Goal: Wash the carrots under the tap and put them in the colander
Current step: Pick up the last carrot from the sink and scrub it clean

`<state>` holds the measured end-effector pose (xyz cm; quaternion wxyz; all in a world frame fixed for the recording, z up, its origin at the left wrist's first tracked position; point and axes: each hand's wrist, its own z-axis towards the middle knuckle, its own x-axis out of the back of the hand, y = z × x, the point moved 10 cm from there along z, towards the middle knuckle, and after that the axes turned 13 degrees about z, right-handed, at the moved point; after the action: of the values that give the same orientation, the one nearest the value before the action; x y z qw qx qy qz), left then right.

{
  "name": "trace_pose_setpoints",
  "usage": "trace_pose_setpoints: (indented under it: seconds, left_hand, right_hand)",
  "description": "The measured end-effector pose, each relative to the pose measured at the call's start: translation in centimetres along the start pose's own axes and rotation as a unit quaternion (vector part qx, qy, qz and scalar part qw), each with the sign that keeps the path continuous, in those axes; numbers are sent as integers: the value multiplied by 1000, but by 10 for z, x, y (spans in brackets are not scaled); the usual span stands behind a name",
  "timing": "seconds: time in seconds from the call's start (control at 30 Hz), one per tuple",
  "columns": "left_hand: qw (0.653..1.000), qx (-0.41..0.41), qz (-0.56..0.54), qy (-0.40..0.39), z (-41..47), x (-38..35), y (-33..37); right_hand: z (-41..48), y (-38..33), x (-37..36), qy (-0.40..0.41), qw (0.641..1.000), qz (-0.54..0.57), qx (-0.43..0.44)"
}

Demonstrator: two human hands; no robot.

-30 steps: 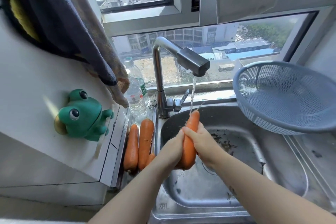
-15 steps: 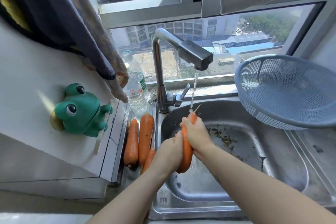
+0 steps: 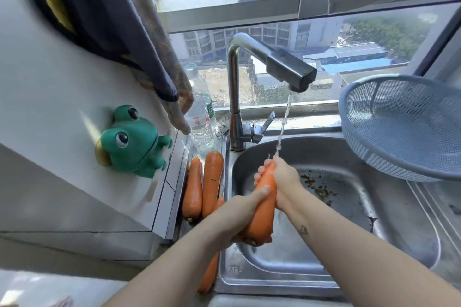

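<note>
A wide metal-framed window [image 3: 361, 57] ran behind the stainless-steel sink [image 3: 349, 207]. It looked down on grey apartment blocks, blue roofs and green trees in bright daylight. Sun fell across the white wall panel [image 3: 50, 119] at the left, where a green plastic frog [image 3: 132, 142] was stuck. Above the frog hung a dark blue cloth [image 3: 112, 20], with a brownish patterned cloth [image 3: 179, 97] beside it. A clear plastic water bottle [image 3: 199, 119] stood near the sill.

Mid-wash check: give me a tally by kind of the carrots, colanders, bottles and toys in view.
Carrots: 4 (held carrot; three ledge carrots)
Colander: 1
Bottle: 1
Frog toy: 1
Total: 7
</note>
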<state>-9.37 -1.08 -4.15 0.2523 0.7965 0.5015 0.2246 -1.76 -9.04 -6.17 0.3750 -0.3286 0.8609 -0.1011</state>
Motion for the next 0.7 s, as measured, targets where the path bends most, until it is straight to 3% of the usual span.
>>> trace_pose_setpoints:
  seconds: [0.13, 0.23, 0.47, 0.6, 0.7]
  left_hand:
    - [983, 57, -154, -76, -10, -7, -4]
    - [959, 62, -253, -111, -11, -10, -2]
    - [966, 83, -217, -117, -17, -16, -17]
    - [962, 81, -225, -130, -23, -15, -20]
    - [949, 81, -260, -160, -28, -12, -21]
  right_hand:
    - [-5, 1, -12, -56, 994, 86, -30]
    - [-6, 3, -17, -75, 996, 54, -7]
    - [-9, 3, -1, 17, 999, 24, 23]
    - [-5, 14, -3, -3, 997, 67, -44]
    - [-3, 8, -11, -47, 994, 91, -43]
